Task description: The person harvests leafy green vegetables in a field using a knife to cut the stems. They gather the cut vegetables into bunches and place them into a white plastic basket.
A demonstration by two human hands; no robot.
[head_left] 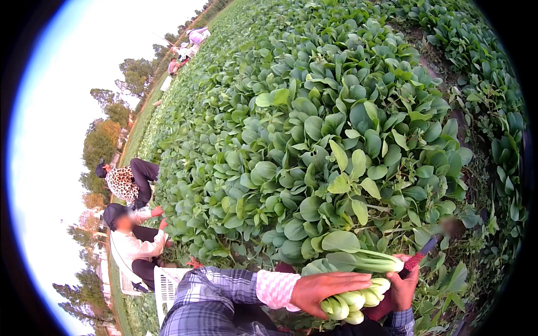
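Note:
My left hand [325, 288], in a pink checked sleeve cover, lies over a bunch of pale-stemmed bok choy [353, 302], its fingers wrapped across the stalks. My right hand [404, 285] grips the red handle of a knife [427, 246], whose dark blade points up and right. A separate bok choy head [364, 259] lies above the bunch, its stem end by my right thumb and index finger; whether they pinch it is unclear. Dark red cloth shows below my hands, partly hidden.
Dense rows of leafy plants [291, 140] fill the field. A white plastic crate [171, 280] stands left of me. One co-worker [134, 246] sits on a white seat, another [124, 180] bends behind. Several more people [185, 53] work farther along, with trees beyond.

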